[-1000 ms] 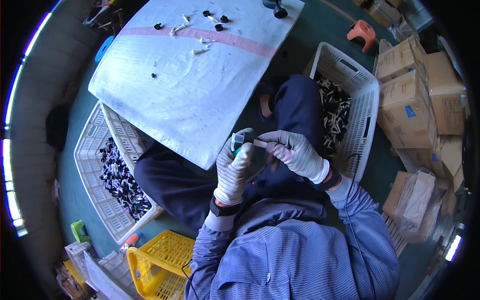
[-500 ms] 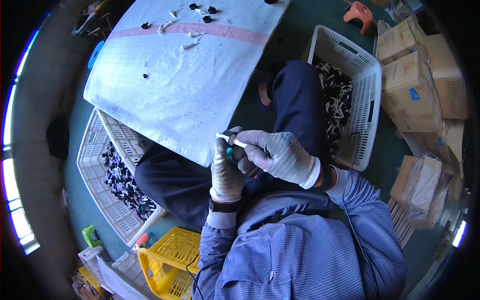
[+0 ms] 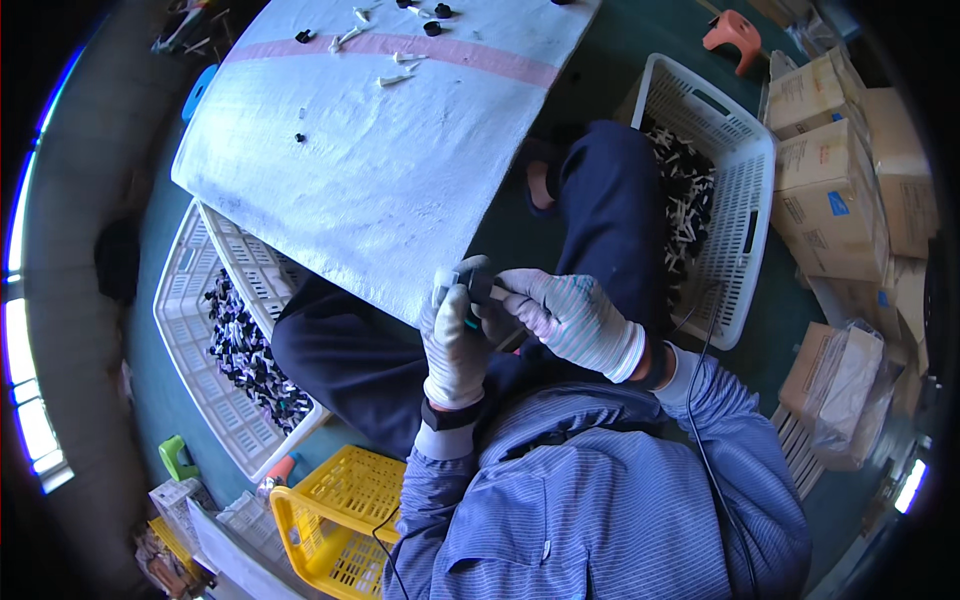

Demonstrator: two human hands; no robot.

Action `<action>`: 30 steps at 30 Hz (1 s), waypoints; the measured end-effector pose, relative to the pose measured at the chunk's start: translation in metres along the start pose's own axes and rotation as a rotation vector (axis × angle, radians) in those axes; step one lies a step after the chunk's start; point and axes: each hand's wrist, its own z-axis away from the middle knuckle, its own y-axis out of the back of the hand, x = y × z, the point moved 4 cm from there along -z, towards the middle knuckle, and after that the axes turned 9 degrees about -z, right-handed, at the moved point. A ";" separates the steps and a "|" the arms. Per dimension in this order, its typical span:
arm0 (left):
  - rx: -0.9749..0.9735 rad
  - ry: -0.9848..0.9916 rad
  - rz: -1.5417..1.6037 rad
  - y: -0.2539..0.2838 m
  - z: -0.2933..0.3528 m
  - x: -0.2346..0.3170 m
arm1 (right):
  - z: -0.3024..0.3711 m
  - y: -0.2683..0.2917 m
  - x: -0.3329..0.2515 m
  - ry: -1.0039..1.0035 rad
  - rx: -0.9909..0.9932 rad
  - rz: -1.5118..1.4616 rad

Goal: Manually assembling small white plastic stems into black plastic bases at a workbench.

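Beside the creased, pale board [image 3: 330, 180], a small, dark, partly hidden piece [image 3: 482, 288] with a slim whitish stem [image 3: 499, 293] is clasped by the left hand [image 3: 456, 340]; the striped, knit-gloved right hand [image 3: 578, 312] pinches the stem.

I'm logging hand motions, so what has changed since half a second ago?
The left hand now curls its fingers higher around a small dark part, and a teal patch is mostly hidden. The right hand still pinches a pale stick; neither visibly lets go. The whole view shifted slightly. The loose pieces on the white tabletop and the white baskets stayed put.
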 end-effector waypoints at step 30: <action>0.143 -0.077 -0.302 0.031 0.011 0.009 | -0.010 -0.058 0.036 -0.366 -0.299 -0.583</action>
